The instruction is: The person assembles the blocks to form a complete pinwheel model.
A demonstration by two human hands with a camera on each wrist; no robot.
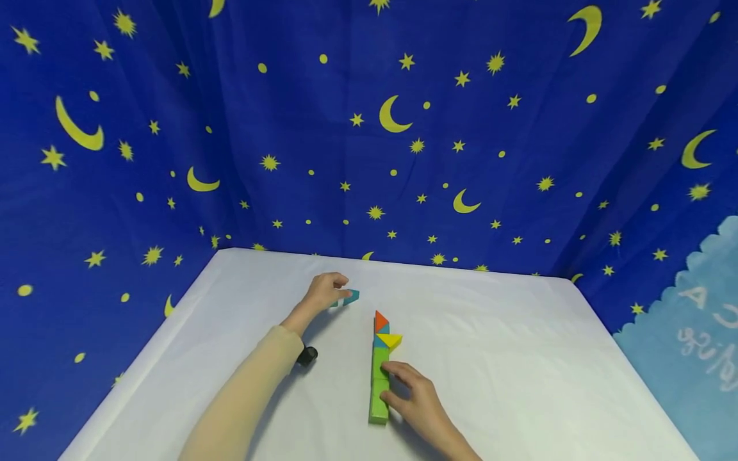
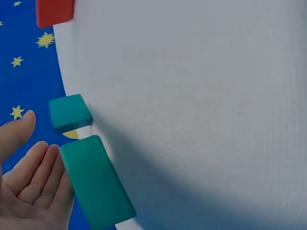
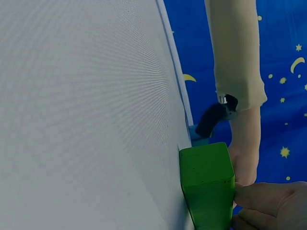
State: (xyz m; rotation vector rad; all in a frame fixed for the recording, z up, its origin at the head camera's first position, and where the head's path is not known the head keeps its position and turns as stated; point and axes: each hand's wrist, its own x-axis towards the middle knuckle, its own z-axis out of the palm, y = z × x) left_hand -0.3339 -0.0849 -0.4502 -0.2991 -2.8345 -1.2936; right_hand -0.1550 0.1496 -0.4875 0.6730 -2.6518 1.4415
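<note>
My left hand (image 1: 324, 291) is at the far side of the table, next to two small teal blocks (image 1: 354, 296). In the left wrist view, a shorter teal block (image 2: 71, 112) and a longer teal block (image 2: 98, 184) stand slightly apart, with the fingers beside them and the thumb spread away. My right hand (image 1: 419, 402) touches the right side of two green blocks (image 1: 380, 363) lying end to end, thumb on the nearer one. Beyond them come blue triangular pieces (image 1: 378, 341), a yellow triangle (image 1: 391, 340) sticking out rightward and an orange-red triangle (image 1: 381, 321).
A white cloth covers the table (image 1: 519, 371). Blue curtains (image 1: 323, 141) with yellow stars and moons stand behind and at the sides. A black wrist device (image 1: 308, 356) is at the left cuff. Light-blue cloth (image 1: 692, 346) hangs at the right.
</note>
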